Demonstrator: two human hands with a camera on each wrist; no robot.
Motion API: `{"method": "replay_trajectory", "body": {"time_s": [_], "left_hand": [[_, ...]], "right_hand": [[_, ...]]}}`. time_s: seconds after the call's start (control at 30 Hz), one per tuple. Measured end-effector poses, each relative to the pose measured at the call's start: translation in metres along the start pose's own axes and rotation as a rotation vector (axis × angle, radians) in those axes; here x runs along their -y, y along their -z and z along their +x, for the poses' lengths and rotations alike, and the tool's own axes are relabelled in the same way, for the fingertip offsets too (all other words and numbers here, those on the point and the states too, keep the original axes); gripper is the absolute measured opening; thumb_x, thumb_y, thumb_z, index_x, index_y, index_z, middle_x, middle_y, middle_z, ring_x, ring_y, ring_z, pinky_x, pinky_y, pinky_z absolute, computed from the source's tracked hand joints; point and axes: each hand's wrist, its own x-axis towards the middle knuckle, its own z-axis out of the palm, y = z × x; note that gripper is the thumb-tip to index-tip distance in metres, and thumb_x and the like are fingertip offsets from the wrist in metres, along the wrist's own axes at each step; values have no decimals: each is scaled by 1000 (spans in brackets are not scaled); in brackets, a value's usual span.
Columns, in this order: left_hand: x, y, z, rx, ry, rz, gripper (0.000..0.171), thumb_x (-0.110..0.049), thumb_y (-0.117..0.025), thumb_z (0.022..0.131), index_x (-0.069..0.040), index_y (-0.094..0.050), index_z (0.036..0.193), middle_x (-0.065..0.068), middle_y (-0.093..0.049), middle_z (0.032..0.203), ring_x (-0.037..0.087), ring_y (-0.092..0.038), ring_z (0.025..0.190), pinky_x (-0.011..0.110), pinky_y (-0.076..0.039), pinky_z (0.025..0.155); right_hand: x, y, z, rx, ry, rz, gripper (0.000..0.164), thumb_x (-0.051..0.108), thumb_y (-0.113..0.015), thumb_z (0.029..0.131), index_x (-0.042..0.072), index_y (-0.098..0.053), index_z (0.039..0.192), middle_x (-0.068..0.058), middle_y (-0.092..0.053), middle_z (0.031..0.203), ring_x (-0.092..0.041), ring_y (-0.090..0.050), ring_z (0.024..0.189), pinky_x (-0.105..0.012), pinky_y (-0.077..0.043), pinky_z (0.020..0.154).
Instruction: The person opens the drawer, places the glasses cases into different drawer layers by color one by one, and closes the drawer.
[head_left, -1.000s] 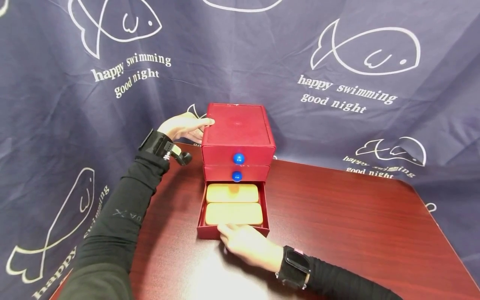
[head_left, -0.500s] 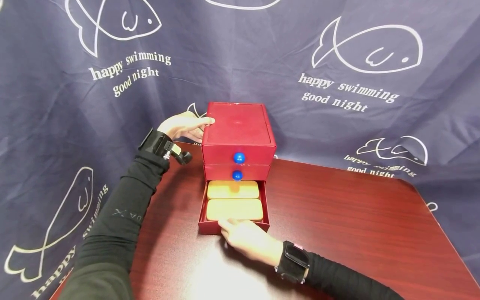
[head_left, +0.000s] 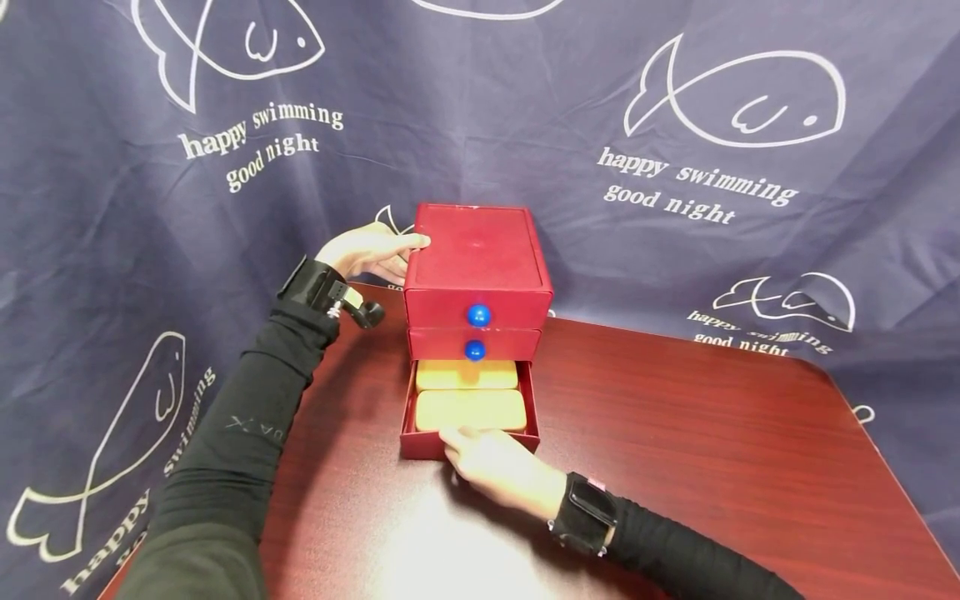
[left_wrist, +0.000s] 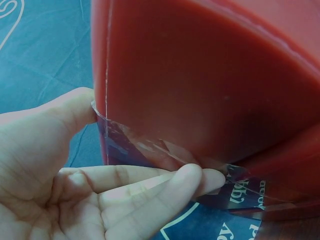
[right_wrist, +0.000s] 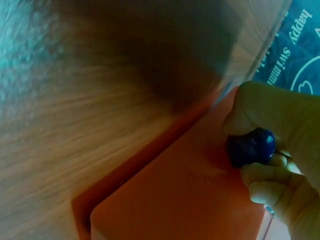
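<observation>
A red drawer cabinet [head_left: 476,250] stands on the table, its upper two drawers closed and fronted by blue knobs. The bottom drawer [head_left: 422,447] is partly pulled out and holds two yellow boxes [head_left: 469,410], one behind the other. My left hand [head_left: 369,250] grips the cabinet's left rear side; in the left wrist view its thumb and fingers lie on either side of a corner with clear tape. My right hand [head_left: 501,468] pinches the bottom drawer's blue knob [right_wrist: 250,147], which the hand hides in the head view.
The reddish-brown wooden table [head_left: 697,442] extends to the right of the cabinet. Close behind it hangs a dark blue curtain [head_left: 570,108] with white fish drawings and lettering.
The bottom drawer has slid inward toward the cabinet, with my right hand moving along on its knob. Less of the rear yellow box shows. My left hand stays on the cabinet.
</observation>
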Motion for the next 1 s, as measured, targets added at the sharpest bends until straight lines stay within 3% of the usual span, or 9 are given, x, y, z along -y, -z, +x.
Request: {"method": "replay_trajectory", "body": {"time_s": [0.33, 0.5, 1.0], "left_hand": [[1, 0, 0, 4, -1, -1, 56, -44, -55, 89, 2, -53, 119, 16, -66, 103, 27, -66, 90, 43, -49, 86], [0, 0, 0, 1, -4, -13, 55, -44, -56, 88, 2, -54, 119, 16, -66, 102, 27, -66, 89, 42, -50, 85], [0, 0, 0, 5, 5, -15, 56, -44, -56, 89, 2, -54, 119, 15, -67, 101, 27, -66, 89, 42, -50, 85]], "right_hand": [[-6, -3, 1, -18, -7, 9, 15, 22, -69, 79, 10, -62, 84, -1, -47, 95, -14, -48, 70, -22, -45, 51], [-9, -3, 2, -18, -9, 7, 10, 18, -67, 80, 11, -61, 81, -1, -46, 93, -12, -48, 69, -21, -46, 51], [-16, -11, 6, -6, -61, 104, 13, 14, -69, 78, 9, -57, 81, 0, -48, 90, -14, -50, 69, -22, -46, 55]]}}
